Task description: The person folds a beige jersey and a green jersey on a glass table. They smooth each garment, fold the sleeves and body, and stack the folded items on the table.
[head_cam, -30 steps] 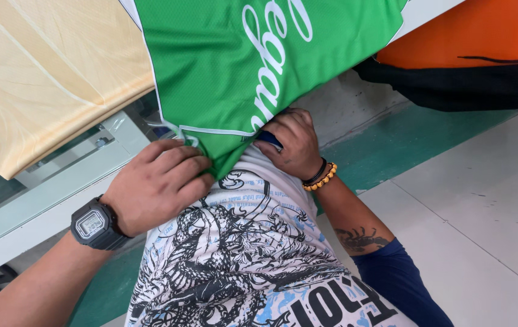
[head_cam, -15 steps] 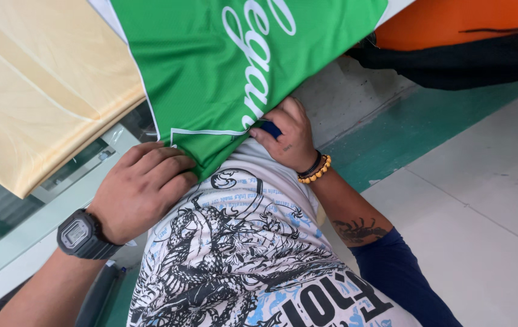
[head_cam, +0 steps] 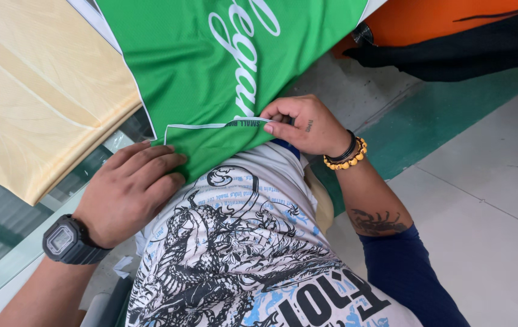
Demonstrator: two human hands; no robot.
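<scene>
A green jersey [head_cam: 210,66] with white lettering and white piping hangs off the table edge toward my body. My right hand [head_cam: 304,124] pinches the white-trimmed collar edge of the jersey, fingers closed on the fabric. It wears a black band and an orange bead bracelet [head_cam: 348,154]. My left hand [head_cam: 129,191] lies flat against the jersey's lower edge, fingers together, pressing it down. A dark digital watch [head_cam: 65,240] sits on that wrist. My own white printed shirt [head_cam: 235,260] fills the lower middle.
A pale yellow cloth [head_cam: 35,91] lies on the glass-topped table [head_cam: 5,242] at left. An orange and black garment [head_cam: 452,36] sits at the top right. Grey tiled floor [head_cam: 489,206] with a green painted strip [head_cam: 434,121] runs along the right.
My right hand has shifted up from under the jersey and now pinches its collar trim. My left hand has slid slightly right along the jersey's lower edge.
</scene>
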